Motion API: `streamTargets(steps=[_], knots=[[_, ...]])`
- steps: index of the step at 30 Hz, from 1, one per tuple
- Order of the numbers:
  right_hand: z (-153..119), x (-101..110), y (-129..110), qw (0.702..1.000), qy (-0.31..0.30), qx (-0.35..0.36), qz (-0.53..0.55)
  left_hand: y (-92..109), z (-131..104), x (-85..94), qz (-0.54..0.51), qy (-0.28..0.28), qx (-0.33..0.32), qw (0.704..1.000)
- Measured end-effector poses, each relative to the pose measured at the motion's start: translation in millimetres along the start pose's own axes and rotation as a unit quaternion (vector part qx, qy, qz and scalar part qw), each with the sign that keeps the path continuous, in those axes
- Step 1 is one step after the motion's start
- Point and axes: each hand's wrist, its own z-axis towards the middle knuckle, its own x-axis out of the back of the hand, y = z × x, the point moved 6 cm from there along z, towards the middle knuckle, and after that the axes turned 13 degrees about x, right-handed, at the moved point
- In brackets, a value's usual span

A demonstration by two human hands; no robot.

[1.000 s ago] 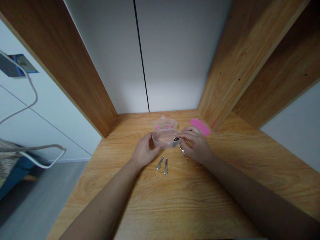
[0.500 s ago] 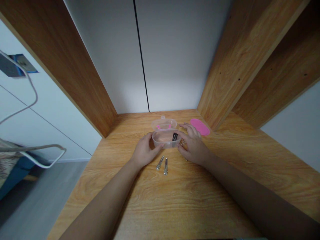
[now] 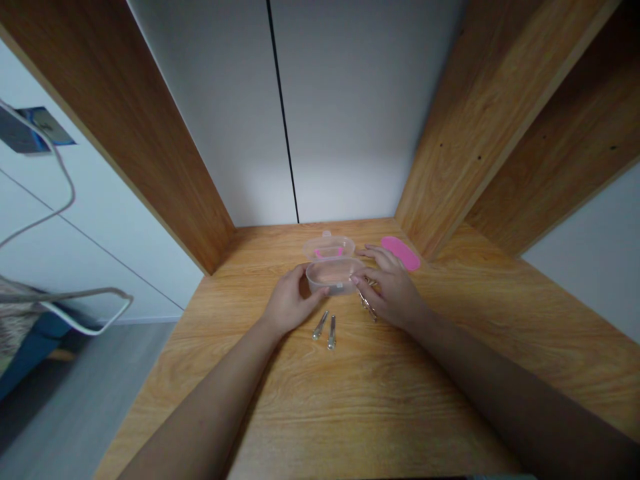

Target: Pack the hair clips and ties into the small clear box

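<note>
A clear oval plastic box [image 3: 334,275] rests on the wooden surface, its hinged lid [image 3: 327,248] tipped back behind it. My left hand [image 3: 291,301] is closed around the box's left end, thumb along the front wall. At the right end, my right hand [image 3: 389,287] has thumb and index finger together by the rim, other fingers stretched behind; what they hold is hidden. Several shiny metal clips [image 3: 367,305] lie under and beside this hand, partly covered. Two silver hair clips [image 3: 326,329] lie in front of the box.
A flat pink oval piece [image 3: 401,253] lies behind my right hand. Wooden uprights [image 3: 445,140] flank the surface, and a pale panel [image 3: 345,133] closes off the back. A white cable [image 3: 70,180] hangs at the left.
My right thumb has moved up to the index finger by the rim. The black clip seen at the box's right end is out of sight. My left hand keeps its place.
</note>
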Motion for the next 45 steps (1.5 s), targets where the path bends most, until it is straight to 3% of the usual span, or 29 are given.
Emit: streamTargets(steps=[13,19,26,34,45], knots=[[2.6,-1.3,-2.7,0.999,-0.005,0.013,0.046,1.3,-0.7,0.0,0.005,-0.001,-0.007,1.0],[0.8,-3.6,6.0,0.995,0.014,-0.016,0.101,-5.7,-0.4,-0.8,-0.015,0.01,-0.004,1.0],[-2.7,-7.7,12.6,0.991,0.027,-0.013,0.129,-7.1,-0.1,-1.6,-0.016,0.034,-0.055,0.998],[-2.3,-10.9,11.6,0.989,0.011,-0.015,0.149,-9.0,0.7,-0.6,-0.052,0.016,-0.015,0.998],[-2.7,-17.2,10.3,0.984,-0.022,0.004,0.176,-4.6,-0.1,1.0,-0.042,0.018,-0.009,0.999]])
